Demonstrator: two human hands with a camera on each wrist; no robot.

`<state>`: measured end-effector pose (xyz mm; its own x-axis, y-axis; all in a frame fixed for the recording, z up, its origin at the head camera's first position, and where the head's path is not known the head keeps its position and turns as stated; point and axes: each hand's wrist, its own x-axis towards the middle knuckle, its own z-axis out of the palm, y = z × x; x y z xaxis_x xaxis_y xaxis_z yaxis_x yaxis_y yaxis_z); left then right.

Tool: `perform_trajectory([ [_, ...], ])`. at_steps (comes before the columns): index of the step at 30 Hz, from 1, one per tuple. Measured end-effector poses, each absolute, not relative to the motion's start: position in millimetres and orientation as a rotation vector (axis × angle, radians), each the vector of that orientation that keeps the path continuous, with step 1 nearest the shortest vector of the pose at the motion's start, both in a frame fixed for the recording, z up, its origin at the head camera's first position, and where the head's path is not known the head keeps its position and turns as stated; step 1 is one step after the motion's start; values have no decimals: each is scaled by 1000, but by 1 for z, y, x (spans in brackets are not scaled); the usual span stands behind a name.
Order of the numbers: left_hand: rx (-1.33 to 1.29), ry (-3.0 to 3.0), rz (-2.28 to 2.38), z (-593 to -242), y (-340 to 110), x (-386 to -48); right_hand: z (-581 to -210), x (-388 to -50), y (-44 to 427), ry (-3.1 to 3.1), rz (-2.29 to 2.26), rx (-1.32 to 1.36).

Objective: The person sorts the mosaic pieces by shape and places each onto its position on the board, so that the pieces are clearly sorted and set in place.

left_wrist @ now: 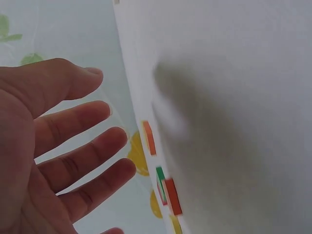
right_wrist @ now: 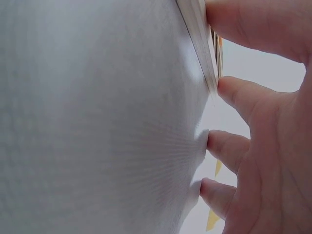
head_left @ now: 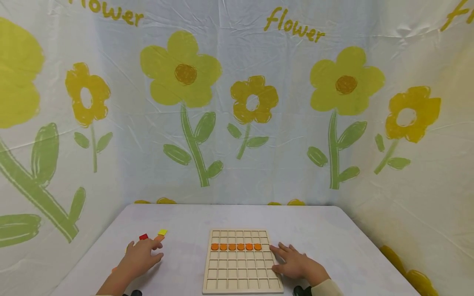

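A pale wooden grid board [head_left: 242, 273] lies on the table, with a row of several orange round pieces [head_left: 240, 247] in one of its upper rows. My right hand [head_left: 296, 263] rests at the board's right edge; in the right wrist view the thumb and index fingertip touch the board's side [right_wrist: 200, 44], and the other fingertips touch the table. My left hand [head_left: 138, 258] hovers over the left of the table, fingers apart and holding nothing. Beside it lie a red piece [head_left: 143, 237], a yellow piece [head_left: 162, 232] and an orange piece [head_left: 159, 238].
More coloured pieces show in the left wrist view, among them a red-orange block [left_wrist: 173, 196] and a green one [left_wrist: 160, 176]. Part of an orange piece [head_left: 114, 269] shows beside my left forearm. A flower-printed curtain [head_left: 240, 172] hangs behind the white table [head_left: 303, 226].
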<state>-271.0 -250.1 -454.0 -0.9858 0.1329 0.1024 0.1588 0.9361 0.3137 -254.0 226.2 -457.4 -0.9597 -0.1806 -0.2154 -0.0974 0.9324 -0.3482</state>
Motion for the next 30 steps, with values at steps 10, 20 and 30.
perform_trajectory([
  [10,-124,-3065,-432,-459,-274,-267,-457,-255,226,2846,-481,-204],
  [20,-73,-3092,-372,-457,-297,-261,-456,-254,225,2841,-495,-209],
  [30,40,-3181,-376,-460,-320,-262,-462,-259,227,2837,-500,-200],
])
